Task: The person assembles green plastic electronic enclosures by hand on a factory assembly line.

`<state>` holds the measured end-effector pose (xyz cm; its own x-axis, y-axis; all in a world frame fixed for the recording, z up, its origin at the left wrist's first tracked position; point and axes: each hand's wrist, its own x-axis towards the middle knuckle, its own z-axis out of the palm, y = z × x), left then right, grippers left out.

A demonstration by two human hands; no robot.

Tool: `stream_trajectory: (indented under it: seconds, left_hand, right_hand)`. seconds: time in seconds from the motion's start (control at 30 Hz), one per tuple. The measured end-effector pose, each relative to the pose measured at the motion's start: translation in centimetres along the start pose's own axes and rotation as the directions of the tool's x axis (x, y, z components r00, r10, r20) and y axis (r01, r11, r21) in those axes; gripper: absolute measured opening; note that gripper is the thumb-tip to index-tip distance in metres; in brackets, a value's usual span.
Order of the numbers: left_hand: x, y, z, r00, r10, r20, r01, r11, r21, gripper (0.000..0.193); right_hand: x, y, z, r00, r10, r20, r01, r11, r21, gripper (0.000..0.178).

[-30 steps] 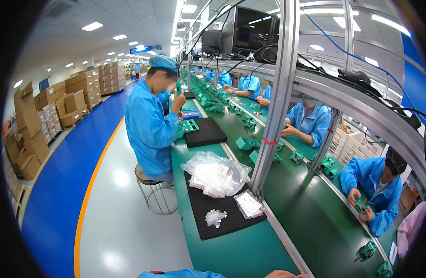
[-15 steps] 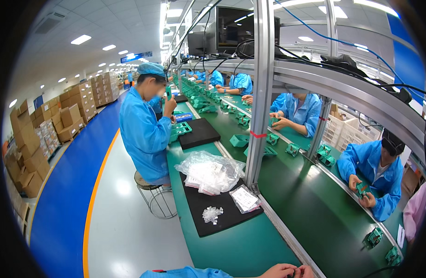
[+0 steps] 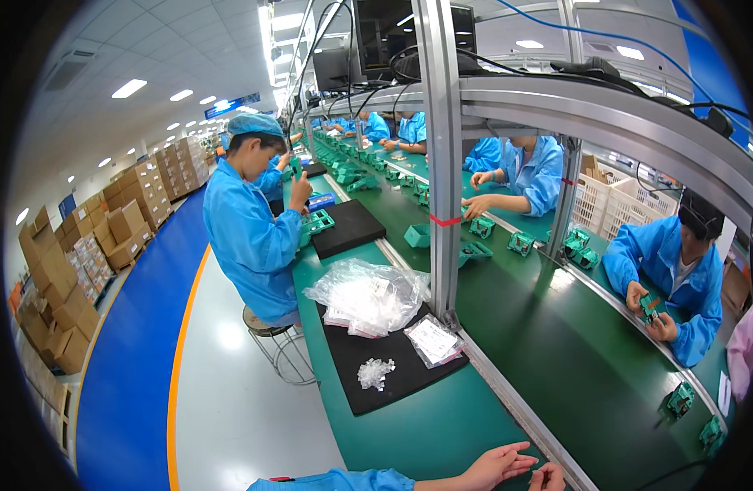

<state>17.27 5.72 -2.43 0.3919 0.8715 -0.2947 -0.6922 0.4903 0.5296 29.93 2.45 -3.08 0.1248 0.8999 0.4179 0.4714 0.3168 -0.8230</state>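
My left hand [image 3: 497, 466] reaches in from the lower edge in a blue sleeve, its fingers stretched out and slightly apart over the near bench edge. Close beside it, my right hand [image 3: 546, 477] shows only in part, with its fingers curled together; whatever they may hold is hidden. Ahead of both hands, a black mat [image 3: 368, 401] lies on the green bench. On it are a small heap of clear plastic pieces [image 3: 376, 374], a large clear plastic bag [image 3: 366, 295] and a flat bag with a white label [image 3: 434, 340].
A metal post [image 3: 440, 188] rises beside the mat. To the right runs a dark green conveyor [image 3: 548, 360] bearing green housings [image 3: 681, 399]. Co-workers in blue sit across it; another [image 3: 249, 237] sits at my bench on the left. Cartons [image 3: 131, 225] line the far-left aisle.
My left hand has opened out, its fingers straightening away from my right hand; before, the two were together. Across the conveyor, a co-worker's hands have moved apart. The view has shifted slightly.
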Motion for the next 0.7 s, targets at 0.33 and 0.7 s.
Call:
stream_trajectory:
  seconds: [0.33,0.7]
  left_hand:
    - [-0.5,0.6,-0.6,0.989,-0.144,0.038,0.146,0.987,-0.066,0.022]
    - [0.9,0.1,-1.4,0.992,-0.118,-0.036,0.098,0.93,-0.353,0.03]
  right_hand:
    - [0.0,-0.5,0.1,0.999,0.043,0.021,-0.045,0.987,0.155,0.011]
    - [-0.3,0.4,0.1,0.991,0.137,-0.004,-0.135,0.979,0.152,0.009]
